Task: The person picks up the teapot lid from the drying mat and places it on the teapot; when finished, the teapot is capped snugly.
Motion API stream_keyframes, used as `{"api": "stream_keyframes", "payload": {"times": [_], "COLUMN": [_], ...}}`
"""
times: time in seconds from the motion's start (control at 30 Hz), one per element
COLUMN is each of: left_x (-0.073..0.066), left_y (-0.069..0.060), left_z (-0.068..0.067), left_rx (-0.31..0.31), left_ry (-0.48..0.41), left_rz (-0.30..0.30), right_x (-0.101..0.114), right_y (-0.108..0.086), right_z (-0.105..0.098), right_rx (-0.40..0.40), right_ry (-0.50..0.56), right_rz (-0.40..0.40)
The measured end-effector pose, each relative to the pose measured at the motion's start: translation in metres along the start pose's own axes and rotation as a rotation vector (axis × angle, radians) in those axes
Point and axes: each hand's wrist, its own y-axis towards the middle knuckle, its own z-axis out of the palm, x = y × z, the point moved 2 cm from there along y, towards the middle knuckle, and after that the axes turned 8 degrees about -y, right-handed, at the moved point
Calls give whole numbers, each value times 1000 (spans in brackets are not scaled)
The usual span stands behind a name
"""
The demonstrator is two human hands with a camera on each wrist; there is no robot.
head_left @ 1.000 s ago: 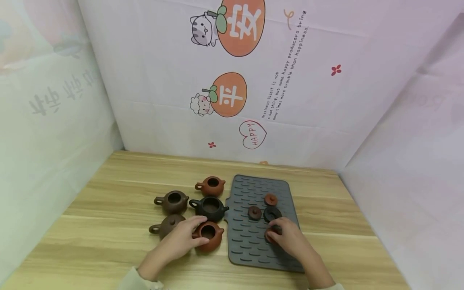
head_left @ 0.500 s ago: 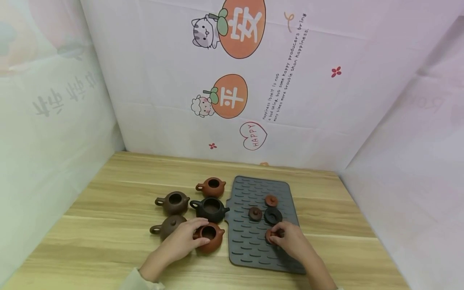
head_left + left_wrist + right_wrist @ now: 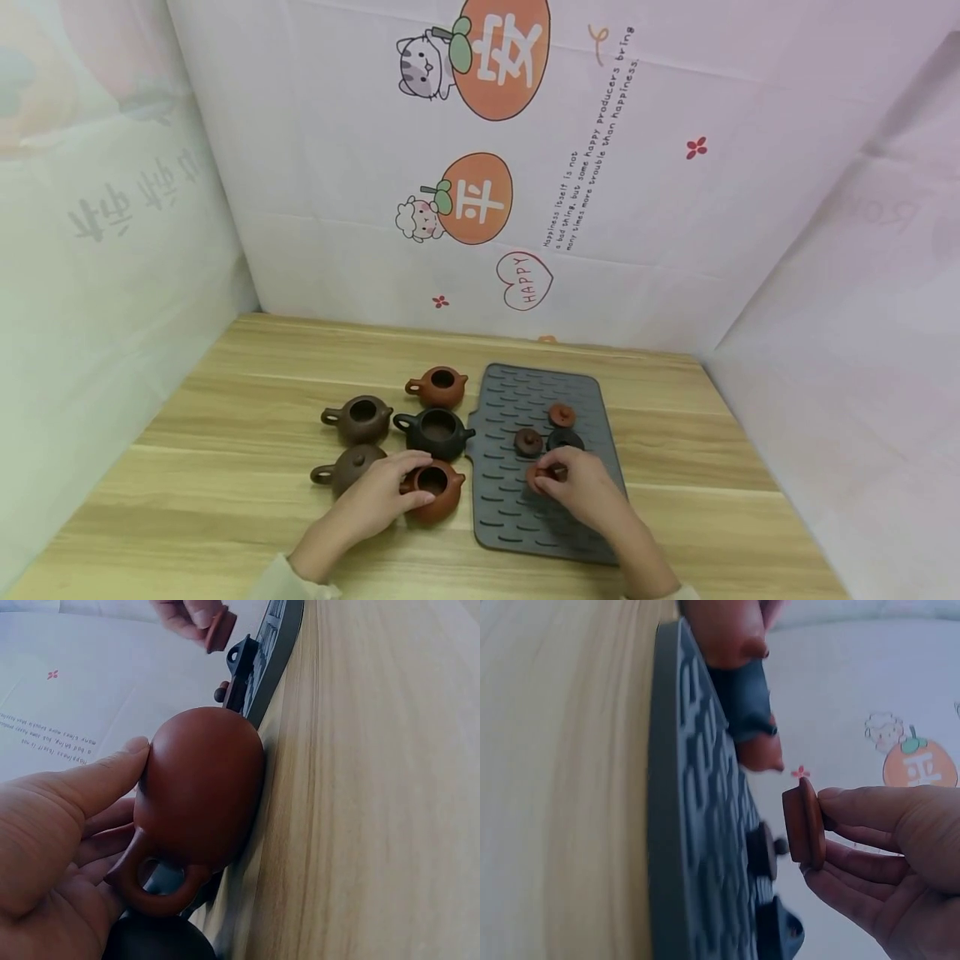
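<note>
In the head view the left hand (image 3: 378,497) curls round the handle side of an open reddish teapot (image 3: 438,493); the left wrist view shows thumb and fingers on the body of that teapot (image 3: 202,787). My right hand (image 3: 588,492) pinches a reddish lid (image 3: 537,478) above the grey mat (image 3: 501,521). In the right wrist view the lid (image 3: 804,825) is raised off the mat, held on edge-on between thumb and fingers of the right hand (image 3: 900,855). A black lid (image 3: 566,439), a brown lid (image 3: 528,442) and another reddish lid (image 3: 562,415) lie on the mat.
Behind the held teapot stand an open black teapot (image 3: 437,432) and a smaller open reddish one (image 3: 438,387). Farther left are an open brown teapot (image 3: 362,419) and a lidded brown one (image 3: 352,468), partly behind the left hand. White printed cloth (image 3: 337,250) rises beyond the table.
The right hand has taken hold of the front reddish lid, lifted it and moved left with it. The left hand has stayed at its teapot.
</note>
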Motion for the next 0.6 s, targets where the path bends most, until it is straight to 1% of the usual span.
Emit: {"api": "stream_keyframes", "payload": {"times": [0.27,0.4,0.6], "left_x": [0,1,1], "left_y": [0,0,0], "left_z": [0,0,0], "left_rx": [-2,-5,-17], "left_ry": [-4,-1,13], "left_rz": [-9,-2,16], "right_x": [40,58,82], "right_y": [10,16,24], "right_z": [4,7,20], "right_rx": [39,56,70], "right_ry": [55,72,49], "right_rz": [-153,-221,-258]}}
